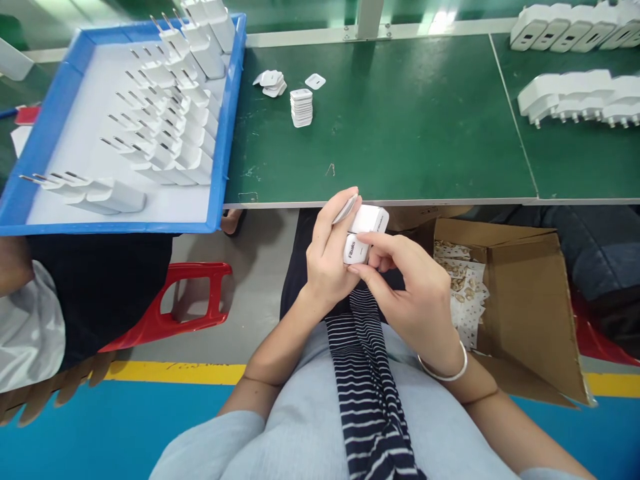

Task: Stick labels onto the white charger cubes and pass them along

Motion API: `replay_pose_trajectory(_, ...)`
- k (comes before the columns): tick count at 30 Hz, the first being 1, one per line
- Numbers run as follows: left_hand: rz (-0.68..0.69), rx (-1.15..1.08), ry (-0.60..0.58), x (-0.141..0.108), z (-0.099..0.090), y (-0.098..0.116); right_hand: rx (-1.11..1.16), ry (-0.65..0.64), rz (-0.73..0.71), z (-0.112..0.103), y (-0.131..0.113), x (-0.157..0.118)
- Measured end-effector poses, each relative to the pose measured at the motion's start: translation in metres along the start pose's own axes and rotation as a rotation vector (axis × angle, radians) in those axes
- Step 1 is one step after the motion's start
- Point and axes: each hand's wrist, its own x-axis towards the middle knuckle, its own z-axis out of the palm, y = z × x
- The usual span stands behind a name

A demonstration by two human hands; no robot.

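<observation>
My left hand (330,253) is wrapped around two white plug chargers held side by side near my lap. One white charger (369,219) points up and to the right. The nearer charger (355,249) shows a face with dark lettering and a small slot. Between two fingers of my left hand a thin white plate (345,209) is tucked. My right hand (410,280) has its thumb and forefinger closed on the edges of the lettered face. The chargers' undersides are hidden in my left palm.
A blue-rimmed tray (227,133) of white chargers stands at the left on the green table (400,133). Behind my hands are a stack of white plates (301,109) and a loose pile (271,83). More chargers (575,93) line the right. A cardboard box (530,307) sits below.
</observation>
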Motion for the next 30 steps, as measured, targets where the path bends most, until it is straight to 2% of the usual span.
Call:
replay_pose_trajectory(7, -0.029, -0.079, -0.012, 0.001, -0.002, 0.003, 0.026, 0.03, 0.013, 0.002, 0.0, 0.001)
replay_pose_trajectory(11, -0.133, -0.084, -0.043, 0.002, -0.003, 0.006, 0.232, 0.053, 0.09, 0.005, 0.002, -0.002)
replay_pose_trajectory(17, -0.204, -0.169, -0.033, 0.005, 0.0, 0.008, 0.559, 0.338, 0.242, 0.019, 0.012, -0.013)
replay_pose_trajectory(19, -0.211, -0.169, -0.043, 0.005, 0.0, 0.008, 0.654, 0.295, 0.303, 0.025, 0.016, -0.014)
replay_pose_trajectory(22, -0.19, -0.16, -0.06, 0.005, -0.002, 0.009, 0.71, 0.099, 0.374, 0.032, 0.017, -0.012)
replay_pose_trajectory(24, -0.174, -0.155, -0.068, 0.005, -0.003, 0.011, 0.704, 0.022, 0.379, 0.035, 0.016, -0.009)
replay_pose_trajectory(30, -0.171, -0.102, -0.049, 0.006, -0.004, 0.014, 0.737, -0.004, 0.327, 0.037, 0.009, -0.004)
